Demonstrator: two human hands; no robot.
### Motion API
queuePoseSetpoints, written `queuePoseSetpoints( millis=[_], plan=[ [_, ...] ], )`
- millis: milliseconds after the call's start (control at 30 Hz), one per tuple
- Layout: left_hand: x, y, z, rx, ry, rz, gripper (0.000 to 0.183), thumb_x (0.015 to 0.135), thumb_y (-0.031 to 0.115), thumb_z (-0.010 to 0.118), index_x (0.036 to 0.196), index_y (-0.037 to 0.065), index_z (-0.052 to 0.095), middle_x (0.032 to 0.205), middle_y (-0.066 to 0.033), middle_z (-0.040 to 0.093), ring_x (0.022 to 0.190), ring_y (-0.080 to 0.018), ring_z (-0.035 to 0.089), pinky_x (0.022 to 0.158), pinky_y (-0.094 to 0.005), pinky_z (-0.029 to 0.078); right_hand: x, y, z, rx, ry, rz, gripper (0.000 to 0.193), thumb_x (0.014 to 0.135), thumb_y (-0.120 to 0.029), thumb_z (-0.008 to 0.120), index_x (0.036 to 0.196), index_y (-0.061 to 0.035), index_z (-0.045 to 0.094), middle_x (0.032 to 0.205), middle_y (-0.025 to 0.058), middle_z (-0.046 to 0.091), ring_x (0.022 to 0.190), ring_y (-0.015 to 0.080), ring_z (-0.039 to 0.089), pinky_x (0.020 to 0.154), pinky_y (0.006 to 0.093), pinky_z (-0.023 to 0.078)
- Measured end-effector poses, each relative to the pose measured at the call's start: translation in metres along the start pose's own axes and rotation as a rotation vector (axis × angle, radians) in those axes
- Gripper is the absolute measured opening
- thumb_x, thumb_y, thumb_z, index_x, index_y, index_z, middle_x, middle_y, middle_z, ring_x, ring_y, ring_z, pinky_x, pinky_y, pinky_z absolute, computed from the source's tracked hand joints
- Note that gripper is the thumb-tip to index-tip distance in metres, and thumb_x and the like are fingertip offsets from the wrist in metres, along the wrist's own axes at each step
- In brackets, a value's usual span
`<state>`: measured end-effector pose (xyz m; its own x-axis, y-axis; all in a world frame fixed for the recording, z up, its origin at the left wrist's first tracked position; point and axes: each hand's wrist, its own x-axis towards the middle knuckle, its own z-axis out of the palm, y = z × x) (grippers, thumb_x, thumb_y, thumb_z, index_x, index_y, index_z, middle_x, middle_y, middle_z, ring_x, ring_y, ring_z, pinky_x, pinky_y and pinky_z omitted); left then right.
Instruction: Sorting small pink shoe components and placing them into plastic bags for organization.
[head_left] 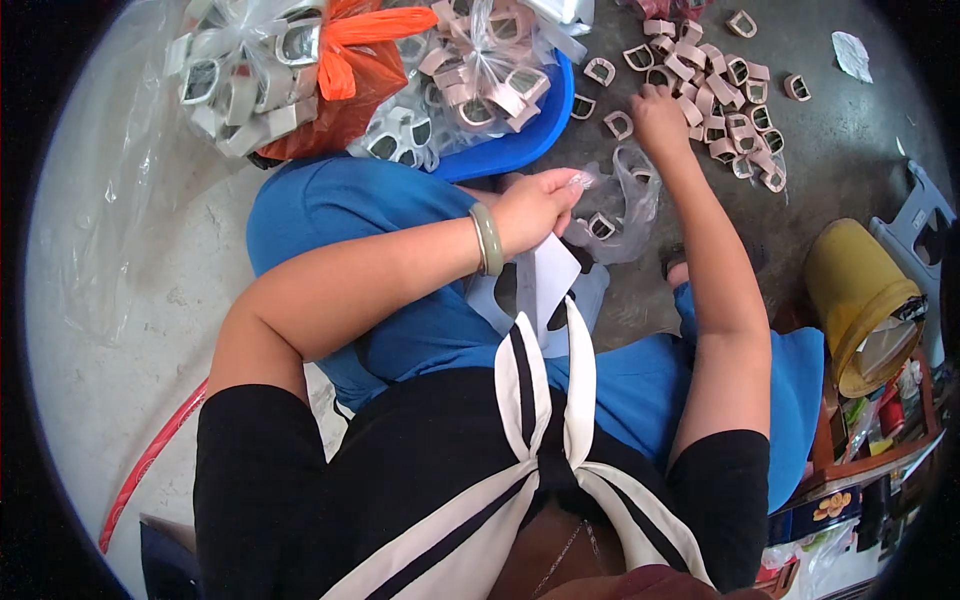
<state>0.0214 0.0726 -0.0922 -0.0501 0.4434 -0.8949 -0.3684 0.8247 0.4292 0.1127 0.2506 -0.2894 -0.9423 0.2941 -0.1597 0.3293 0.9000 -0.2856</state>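
Left of the blue tub (520, 150) sit bagged frames (250, 70). Just below the tub, the left hand (535, 205) pinches a clear plastic bag (620, 205) shut-fingered at its mouth. To the tub's right, the right hand (658, 118) rests fingers curled on loose pink frames (715, 90) on the floor; whether it grips one, I cannot tell.

1. Clear bag (625, 205): thin plastic film, glossy, crinkled; pinched in left hand (535, 205).
2. Small frames (720, 100) under right hand (658, 115): moulded plastic, pale pink, smooth, semi-matt.
3. Floor (850, 150): grey concrete, rough, matt.
4. Basin (520, 145): blue plastic, glossy.
5. Orange bag (350, 70): thin shiny plastic film.
6. Bangle (488, 238): smooth, polished, pale green, stone-like.
7. Yellow bucket (850, 290): plastic, dull, scuffed.
8. Trousers (340, 205): blue cloth, matt.
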Motion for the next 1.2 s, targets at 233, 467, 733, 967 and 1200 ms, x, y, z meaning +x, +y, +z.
queuePoseSetpoints(
  millis=[233, 467, 733, 967, 1200],
  plan=[
    [-0.002, 0.005, 0.002, -0.070, 0.034, -0.008, 0.029, 0.096, 0.025, 0.040, 0.117, 0.009, 0.050, 0.055, 0.0034, 0.043, 0.047, -0.0054, 0.038, 0.046, -0.0201, 0.031, -0.019, -0.059, 0.027, 0.099, -0.103, 0.310, 0.012, 0.082, -0.014, 0.050, 0.090, -0.0076, 0.057, 0.097, 0.0133, 0.052, 0.078, 0.0326, 0.060, 0.061, 0.0409, 0.053],
    [-0.002, 0.001, -0.007, -0.081, 0.143, -0.021, 0.026, 0.095, 0.028, 0.041, 0.100, 0.008, 0.057, 0.055, 0.0039, 0.044, 0.046, -0.0056, 0.037, 0.045, -0.0211, 0.029, -0.005, -0.001, -0.044, 1.316, -0.407, 0.522, 0.036, 0.073, -0.018, 0.066, 0.108, -0.0103, 0.062, 0.084, 0.0033, 0.065, 0.071, 0.0103, 0.061, 0.054, 0.0250, 0.049],
    [0.016, 0.005, -0.007, -0.197, 0.164, 0.047, 0.023, 0.093, 0.026, 0.043, 0.088, 0.007, 0.057, 0.058, 0.0023, 0.049, 0.048, -0.0075, 0.041, 0.046, -0.0231, 0.033, -0.016, -0.049, -0.065, 1.017, -1.188, -0.041, 0.042, 0.073, -0.018, 0.066, 0.115, -0.0104, 0.060, 0.094, 0.0063, 0.065, 0.072, 0.0125, 0.063, 0.054, 0.0266, 0.052],
    [0.005, -0.001, -0.007, -0.115, 0.148, 0.046, 0.022, 0.093, 0.025, 0.045, 0.097, 0.008, 0.058, 0.057, 0.0048, 0.044, 0.049, -0.0045, 0.037, 0.047, -0.0193, 0.028, 0.024, -0.036, -0.068, 0.908, -0.668, 0.288, 0.021, 0.077, -0.026, 0.062, 0.076, -0.0059, 0.068, 0.065, 0.0091, 0.065, 0.066, 0.0216, 0.064, 0.059, 0.0334, 0.050],
    [-0.004, 0.001, 0.004, -0.044, 0.009, 0.037, 0.015, 0.089, 0.024, 0.055, 0.086, 0.009, 0.055, 0.062, 0.0043, 0.050, 0.054, -0.0029, 0.041, 0.050, -0.0173, 0.031, 0.022, -0.074, 0.037, 0.121, -0.137, -0.028, 0.027, 0.080, -0.017, 0.053, 0.105, -0.0169, 0.062, 0.110, 0.0092, 0.053, 0.098, 0.0275, 0.051, 0.074, 0.0380, 0.048]
  ],
)
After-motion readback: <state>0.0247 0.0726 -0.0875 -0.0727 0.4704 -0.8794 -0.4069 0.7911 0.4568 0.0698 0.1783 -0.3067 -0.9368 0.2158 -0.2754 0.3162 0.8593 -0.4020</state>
